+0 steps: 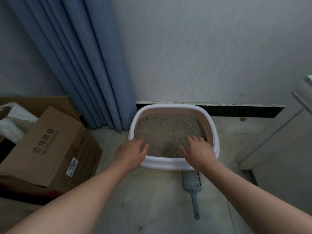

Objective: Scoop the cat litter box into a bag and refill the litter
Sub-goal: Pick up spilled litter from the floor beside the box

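A white litter box (170,107) stands on the floor against the wall, filled with grey-brown litter (167,130). My left hand (130,152) reaches over the box's near left rim, fingers spread and relaxed, holding nothing. My right hand (198,150) hovers over the near right rim with fingers extended above the litter, also holding nothing. A grey slotted litter scoop (192,184) lies on the floor just in front of the box, handle pointing toward me. I see no bag near the box.
Brown cardboard boxes (50,147) sit at the left, with white plastic (15,120) in an open one behind. A blue curtain (81,61) hangs at the left of the box. A white appliance or cabinet (278,142) stands at the right.
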Tool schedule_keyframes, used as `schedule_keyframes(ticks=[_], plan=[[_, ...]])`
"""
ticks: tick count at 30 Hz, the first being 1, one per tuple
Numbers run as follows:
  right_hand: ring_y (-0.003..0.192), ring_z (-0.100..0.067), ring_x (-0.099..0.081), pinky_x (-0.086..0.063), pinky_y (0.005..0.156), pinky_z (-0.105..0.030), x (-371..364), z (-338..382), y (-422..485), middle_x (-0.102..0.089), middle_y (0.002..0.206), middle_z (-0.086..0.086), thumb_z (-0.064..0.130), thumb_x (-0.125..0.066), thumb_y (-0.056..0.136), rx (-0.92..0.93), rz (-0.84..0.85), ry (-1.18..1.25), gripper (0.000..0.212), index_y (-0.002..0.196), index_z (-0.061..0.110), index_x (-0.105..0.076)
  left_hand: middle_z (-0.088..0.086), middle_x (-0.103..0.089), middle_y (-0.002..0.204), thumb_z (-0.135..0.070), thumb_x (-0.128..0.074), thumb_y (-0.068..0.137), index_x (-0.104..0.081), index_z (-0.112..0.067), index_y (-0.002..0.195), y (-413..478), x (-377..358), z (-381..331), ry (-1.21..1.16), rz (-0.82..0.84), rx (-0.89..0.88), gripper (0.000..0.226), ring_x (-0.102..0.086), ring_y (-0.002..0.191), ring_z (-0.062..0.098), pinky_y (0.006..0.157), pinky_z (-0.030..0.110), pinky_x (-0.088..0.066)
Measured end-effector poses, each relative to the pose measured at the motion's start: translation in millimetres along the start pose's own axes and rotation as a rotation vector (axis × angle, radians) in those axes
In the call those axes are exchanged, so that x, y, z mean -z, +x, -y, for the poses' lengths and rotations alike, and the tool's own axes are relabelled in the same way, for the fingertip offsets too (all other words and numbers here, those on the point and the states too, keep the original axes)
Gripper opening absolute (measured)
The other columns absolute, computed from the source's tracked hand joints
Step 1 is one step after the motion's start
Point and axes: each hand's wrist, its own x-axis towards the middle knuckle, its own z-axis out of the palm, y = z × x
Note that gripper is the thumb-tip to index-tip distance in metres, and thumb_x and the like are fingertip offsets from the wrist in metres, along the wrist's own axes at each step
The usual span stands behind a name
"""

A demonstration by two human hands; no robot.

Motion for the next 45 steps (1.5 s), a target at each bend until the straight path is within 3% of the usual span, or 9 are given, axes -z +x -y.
schedule_keyframes(ticks=[6, 16, 20, 25, 29, 33, 37, 41, 45], plan=[[0.138, -0.026, -0.039, -0.037, 0.110, -0.042, -53.7, -40.8, 15.6, -0.045, 0.150, -0.003, 0.051, -0.037, 0.100, -0.034, -0.001, -0.006, 0.057, 0.146, 0.018, -0.041, -0.001, -0.064, 0.103, -0.040, -0.042, 0.102, -0.063, -0.018, 0.100, 21.2, -57.0, 16.5, -0.032, -0.102, -0.078, 0.030, -0.059, 0.095, 0.025, 0.074, 0.036, -0.048], [0.145, -0.027, -0.031, -0.017, 0.121, -0.043, -115.5, -76.4, 16.2, -0.044, 0.151, -0.010, 0.063, -0.022, 0.091, -0.119, -0.198, 0.083, 0.077, 0.139, 0.013, -0.054, 0.009, -0.062, 0.127, -0.045, -0.046, 0.095, -0.069, -0.011, 0.114, 33.3, -117.1, 54.2, -0.126, -0.275, -0.105, 0.045, -0.053, 0.120, 0.029, 0.094, 0.039, -0.048], [0.151, -0.028, -0.016, -0.017, 0.122, -0.048, -111.4, -85.5, 24.7, -0.022, 0.162, -0.012, 0.047, -0.052, 0.094, -0.259, -0.249, 0.202, 0.073, 0.154, 0.011, -0.028, 0.010, -0.042, 0.151, -0.027, -0.063, 0.095, -0.047, -0.010, 0.143, 41.5, -110.6, 45.2, -0.273, -0.292, 0.033, 0.054, -0.037, 0.138, 0.029, 0.108, 0.042, -0.039], [0.150, -0.035, -0.012, -0.018, 0.121, -0.047, -117.6, -86.2, 31.9, -0.001, 0.165, -0.015, 0.032, -0.060, 0.093, -0.429, -0.245, 0.498, 0.091, 0.157, 0.004, -0.002, 0.013, -0.039, 0.151, -0.024, -0.064, 0.092, -0.036, -0.012, 0.149, 51.4, -119.3, 50.5, -0.374, -0.294, 0.108, 0.064, -0.038, 0.136, 0.033, 0.108, 0.049, -0.043], [0.143, -0.038, -0.028, -0.030, 0.116, -0.052, -121.1, -91.1, 41.7, -0.021, 0.159, -0.019, 0.028, -0.059, 0.093, -0.495, -0.290, 0.602, 0.082, 0.155, 0.004, -0.011, 0.011, -0.032, 0.157, -0.023, -0.064, 0.095, -0.031, -0.010, 0.152, 50.4, -122.5, 50.7, -0.460, -0.332, 0.144, 0.067, -0.038, 0.139, 0.030, 0.114, 0.043, -0.037], [0.115, -0.036, -0.056, -0.048, 0.096, -0.053, -130.1, -103.7, 43.5, -0.056, 0.125, -0.016, 0.041, -0.056, 0.088, -0.581, -0.370, 0.789, 0.057, 0.132, 0.008, -0.043, 0.010, -0.037, 0.153, -0.028, -0.064, 0.095, -0.033, -0.012, 0.151, 50.0, -122.9, 50.1, -0.519, -0.364, 0.191, 0.066, -0.040, 0.136, 0.027, 0.111, 0.040, -0.038], [0.102, -0.026, -0.061, -0.049, 0.086, -0.038, -135.3, -113.1, 35.9, -0.062, 0.114, -0.007, 0.037, -0.067, 0.089, -0.609, -0.360, 1.014, 0.041, 0.122, 0.016, -0.053, 0.013, -0.056, 0.123, -0.036, -0.064, 0.091, -0.048, -0.014, 0.133, 51.8, -124.0, 55.6, -0.592, -0.351, 0.352, 0.050, -0.055, 0.113, 0.033, 0.095, 0.047, -0.049], [0.100, -0.022, -0.067, -0.056, 0.091, -0.048, -141.4, -125.5, 30.4, -0.069, 0.109, 0.000, 0.061, -0.073, 0.073, -0.657, -0.280, 1.196, 0.062, 0.120, 0.023, -0.062, 0.003, -0.062, 0.115, -0.047, -0.060, 0.093, -0.055, -0.018, 0.127, 52.9, -120.1, 68.6, -0.638, -0.291, 0.394, 0.045, -0.061, 0.103, 0.026, 0.088, 0.042, -0.051], [0.094, -0.027, -0.071, -0.059, 0.084, -0.052, -139.5, -128.3, 33.1, -0.073, 0.100, -0.006, 0.048, -0.079, 0.074, -0.698, -0.285, 1.262, 0.036, 0.098, 0.025, -0.067, 0.001, -0.064, 0.114, -0.054, -0.068, 0.087, -0.056, -0.018, 0.130, 52.9, -121.9, 77.6, -0.799, -0.212, 0.517, 0.057, -0.062, 0.102, 0.022, 0.093, 0.040, -0.052]])
